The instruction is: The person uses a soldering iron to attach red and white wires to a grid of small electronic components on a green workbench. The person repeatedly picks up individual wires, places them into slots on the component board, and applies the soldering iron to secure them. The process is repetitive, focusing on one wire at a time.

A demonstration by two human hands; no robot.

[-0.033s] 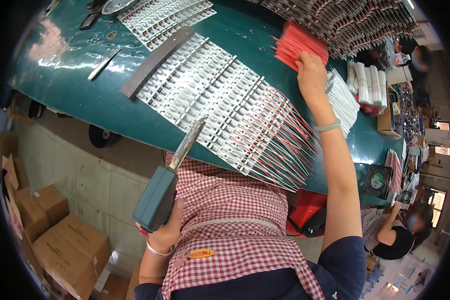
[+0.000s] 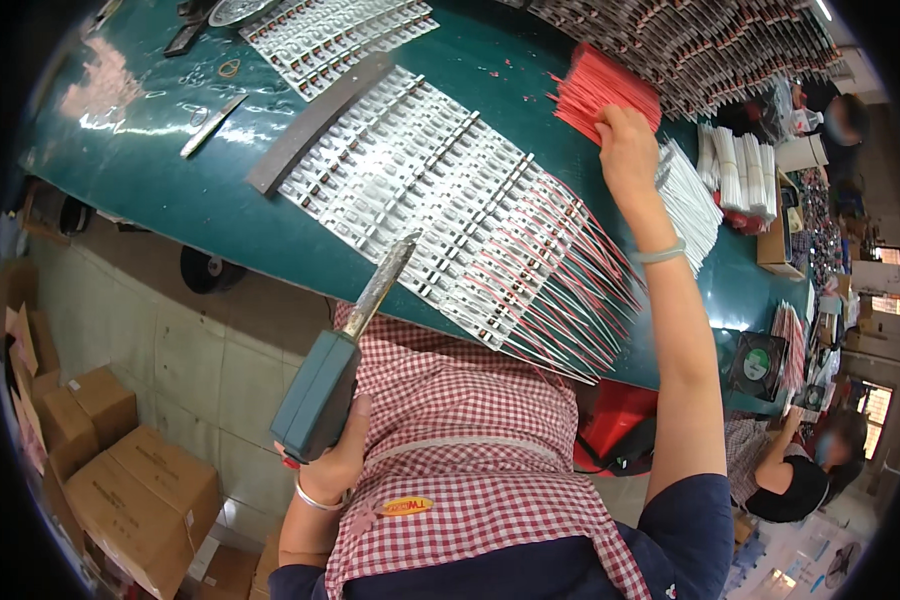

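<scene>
My left hand (image 2: 338,462) grips the green handle of a soldering iron (image 2: 342,362), held near my checked apron with its metal tip pointing up toward the table edge. My right hand (image 2: 625,143) reaches far across the green table (image 2: 150,170) and closes on a bundle of red wires (image 2: 600,90). Between the two hands lie rows of small white strips (image 2: 440,190) with red and white wires fanning out to the right. A bundle of white wires (image 2: 688,200) lies just right of my right wrist.
A dark flat bar (image 2: 315,125) and a metal blade (image 2: 213,125) lie on the table's left part. Several more strip panels (image 2: 335,30) fill the far edge. Cardboard boxes (image 2: 120,470) sit on the floor at the left. Another person (image 2: 800,470) sits at lower right.
</scene>
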